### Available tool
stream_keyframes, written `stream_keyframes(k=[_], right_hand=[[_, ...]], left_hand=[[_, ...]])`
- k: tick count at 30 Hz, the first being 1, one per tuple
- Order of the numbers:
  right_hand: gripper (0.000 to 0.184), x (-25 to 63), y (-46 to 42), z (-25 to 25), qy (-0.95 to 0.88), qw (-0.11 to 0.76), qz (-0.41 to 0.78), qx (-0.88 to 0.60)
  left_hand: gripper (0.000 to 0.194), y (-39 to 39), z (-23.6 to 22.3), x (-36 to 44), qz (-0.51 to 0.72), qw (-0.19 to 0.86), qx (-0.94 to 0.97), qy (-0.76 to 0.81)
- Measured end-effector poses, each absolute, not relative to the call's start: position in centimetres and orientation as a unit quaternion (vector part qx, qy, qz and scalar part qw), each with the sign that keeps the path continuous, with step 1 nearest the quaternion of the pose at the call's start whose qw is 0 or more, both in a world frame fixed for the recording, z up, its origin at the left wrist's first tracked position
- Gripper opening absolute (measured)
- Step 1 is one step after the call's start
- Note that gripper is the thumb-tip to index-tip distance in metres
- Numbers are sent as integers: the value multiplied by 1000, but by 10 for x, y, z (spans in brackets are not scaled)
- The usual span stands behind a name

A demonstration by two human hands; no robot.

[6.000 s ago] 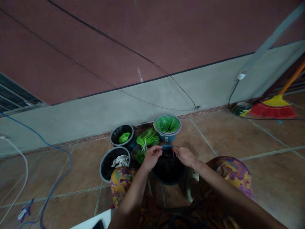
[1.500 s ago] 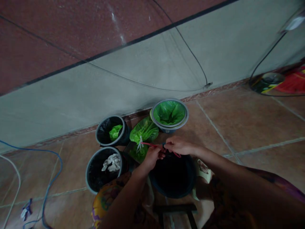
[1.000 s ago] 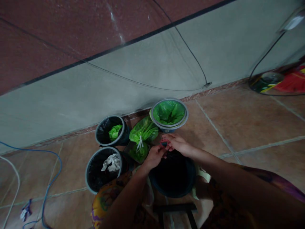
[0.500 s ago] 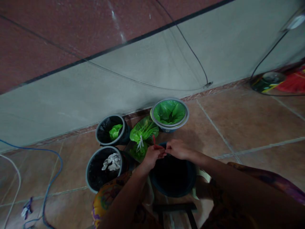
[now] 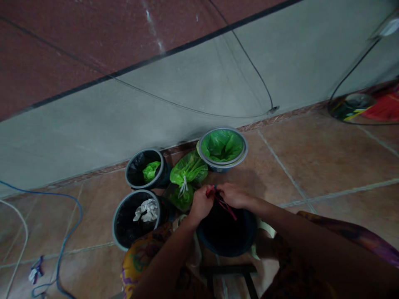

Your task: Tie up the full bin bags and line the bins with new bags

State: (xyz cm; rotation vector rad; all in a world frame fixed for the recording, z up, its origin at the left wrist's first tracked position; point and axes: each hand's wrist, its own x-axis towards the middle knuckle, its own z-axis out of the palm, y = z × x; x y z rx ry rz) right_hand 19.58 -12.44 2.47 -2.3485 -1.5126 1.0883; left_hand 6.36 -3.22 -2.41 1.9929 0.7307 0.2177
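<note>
Both hands meet over the far rim of a dark bin (image 5: 254, 232) standing between the knees. My left hand (image 5: 202, 204) is closed, with a red string (image 5: 230, 211) pinched at its fingertips. Right beside it, my right hand (image 5: 233, 195) is closed on the same string, whose loose strands hang over the bin's dark opening. The bin's inside is too dark to make out. Just beyond the left hand lies a tied green plastic bag (image 5: 187, 170) with a white tie round its neck.
Left stand two black-lined bins, one with a green bag (image 5: 151, 171), one with crumpled white paper (image 5: 146, 210). Behind is a green-lined bin (image 5: 222, 145) by the wall. A blue cable (image 5: 64, 245) crosses the floor at left. A dark stool (image 5: 229, 270) is in front.
The red string stood up above the left hand earlier; now its strands hang down to the right over the bin. The left hand has turned and risen slightly; the right stays close beside it.
</note>
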Motion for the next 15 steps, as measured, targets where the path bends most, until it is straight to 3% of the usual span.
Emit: stream_keyframes(k=[7,15], right_hand=[[31,193,-122,15,-479,120,402,-771],[26,198,-121,16,-427,131,452,-772]], left_hand=[[18,-43,-31,62,125,466,827,287],[8,-48,-29,62,76,437,835,326]])
